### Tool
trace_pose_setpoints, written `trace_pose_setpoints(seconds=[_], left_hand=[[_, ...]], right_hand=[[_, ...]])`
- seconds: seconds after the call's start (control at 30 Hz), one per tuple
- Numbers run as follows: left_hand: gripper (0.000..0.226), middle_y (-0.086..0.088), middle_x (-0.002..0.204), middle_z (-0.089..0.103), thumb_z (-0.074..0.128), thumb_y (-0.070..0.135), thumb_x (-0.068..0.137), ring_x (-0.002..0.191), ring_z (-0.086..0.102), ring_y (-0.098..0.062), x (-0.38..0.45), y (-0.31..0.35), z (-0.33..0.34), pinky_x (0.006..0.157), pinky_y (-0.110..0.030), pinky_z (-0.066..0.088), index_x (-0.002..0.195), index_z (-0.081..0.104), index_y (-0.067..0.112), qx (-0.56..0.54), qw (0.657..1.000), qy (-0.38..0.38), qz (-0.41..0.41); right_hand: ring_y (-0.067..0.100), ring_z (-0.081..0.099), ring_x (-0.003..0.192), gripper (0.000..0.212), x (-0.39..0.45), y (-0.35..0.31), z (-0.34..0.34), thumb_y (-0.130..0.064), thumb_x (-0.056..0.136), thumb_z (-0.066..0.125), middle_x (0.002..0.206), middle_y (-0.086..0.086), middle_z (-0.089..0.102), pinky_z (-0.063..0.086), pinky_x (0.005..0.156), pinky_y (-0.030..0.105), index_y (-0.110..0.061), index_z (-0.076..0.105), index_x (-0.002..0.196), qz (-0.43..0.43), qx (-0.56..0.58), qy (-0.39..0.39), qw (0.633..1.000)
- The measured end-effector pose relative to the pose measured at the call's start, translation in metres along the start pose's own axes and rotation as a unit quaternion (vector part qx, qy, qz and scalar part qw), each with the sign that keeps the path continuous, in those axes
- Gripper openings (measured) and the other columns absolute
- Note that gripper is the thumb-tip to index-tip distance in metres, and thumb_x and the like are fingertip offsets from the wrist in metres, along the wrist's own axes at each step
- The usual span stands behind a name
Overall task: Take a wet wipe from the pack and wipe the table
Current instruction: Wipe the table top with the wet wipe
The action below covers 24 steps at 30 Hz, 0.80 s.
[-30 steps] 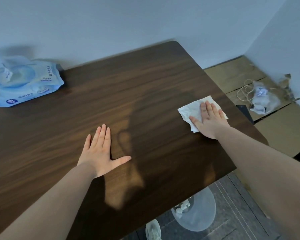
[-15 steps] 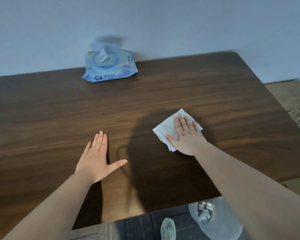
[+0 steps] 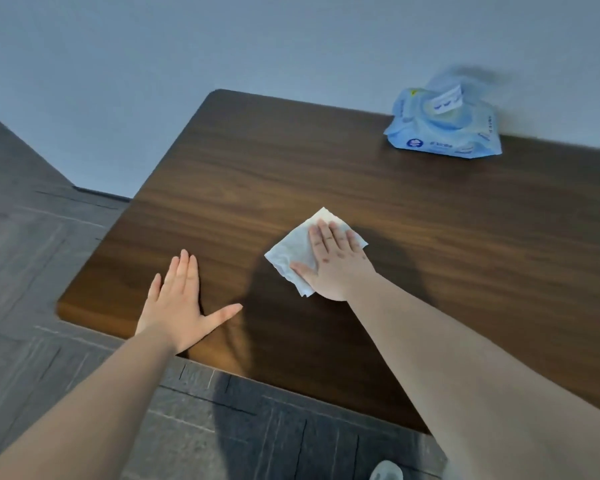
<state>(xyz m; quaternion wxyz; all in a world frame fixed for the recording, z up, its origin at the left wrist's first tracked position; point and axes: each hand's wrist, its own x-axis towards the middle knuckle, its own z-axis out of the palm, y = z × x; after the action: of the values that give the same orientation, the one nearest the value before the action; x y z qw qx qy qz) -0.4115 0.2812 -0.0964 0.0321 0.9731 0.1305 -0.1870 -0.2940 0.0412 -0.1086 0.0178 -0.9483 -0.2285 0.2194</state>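
A white wet wipe lies flat on the dark wooden table, and my right hand presses down on it with flat fingers. My left hand rests palm down on the table near its front left corner, fingers spread, holding nothing. The blue wipe pack sits at the table's far edge against the wall, its flap standing up.
A grey wall runs behind the table. Dark grey floor tiles show to the left and in front of the table. A shoe tip shows at the bottom edge.
My right hand has slid the wipe leftward across the table toward my left hand. My head has turned left, so the pack now sits at the upper right.
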Motion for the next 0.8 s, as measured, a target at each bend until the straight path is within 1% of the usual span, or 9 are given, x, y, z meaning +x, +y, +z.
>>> trace_pose_setpoints(seconds=[0.23,0.4,0.6,0.8], left_hand=[[0.122,-0.001,0.159,-0.017,0.014,0.093,0.059,0.145,-0.015,-0.017,0.003,-0.002,0.005,0.117,-0.042,-0.004,0.148,-0.015,0.015,-0.031,0.999,0.015,0.0],[0.117,0.0,0.159,-0.015,0.014,0.091,0.062,0.145,-0.016,-0.016,0.001,-0.002,0.002,0.118,-0.041,-0.006,0.147,-0.018,0.017,-0.04,0.999,0.015,-0.007],[0.114,0.0,0.159,-0.015,0.013,0.09,0.063,0.144,-0.017,-0.016,0.002,-0.003,0.005,0.116,-0.041,-0.007,0.147,-0.019,0.019,-0.026,0.999,0.022,0.001],[0.117,-0.001,0.16,-0.011,0.023,0.09,0.065,0.146,-0.012,-0.017,0.001,-0.001,0.005,0.117,-0.041,-0.004,0.149,-0.012,0.016,-0.046,0.999,0.026,0.006]], right_hand=[[0.021,-0.018,0.145,0.08,0.05,-0.087,-0.007,-0.067,0.091,0.009,0.16,0.003,-0.016,-0.008,0.118,0.044,-0.016,-0.013,0.149,-0.073,-0.013,0.005,0.997],[0.022,-0.015,0.146,0.079,0.073,-0.13,-0.011,-0.064,0.092,0.012,0.16,0.003,-0.012,-0.008,0.118,0.044,-0.016,-0.01,0.15,-0.1,0.006,0.019,0.995],[0.02,-0.015,0.146,0.077,0.082,-0.135,-0.013,-0.063,0.092,0.01,0.16,0.003,-0.013,-0.008,0.118,0.043,-0.017,-0.01,0.15,-0.109,0.004,0.022,0.994],[0.019,-0.015,0.146,0.077,0.06,-0.109,-0.008,-0.065,0.092,0.009,0.16,0.002,-0.015,-0.007,0.119,0.042,-0.018,-0.013,0.15,-0.094,-0.005,0.016,0.995]])
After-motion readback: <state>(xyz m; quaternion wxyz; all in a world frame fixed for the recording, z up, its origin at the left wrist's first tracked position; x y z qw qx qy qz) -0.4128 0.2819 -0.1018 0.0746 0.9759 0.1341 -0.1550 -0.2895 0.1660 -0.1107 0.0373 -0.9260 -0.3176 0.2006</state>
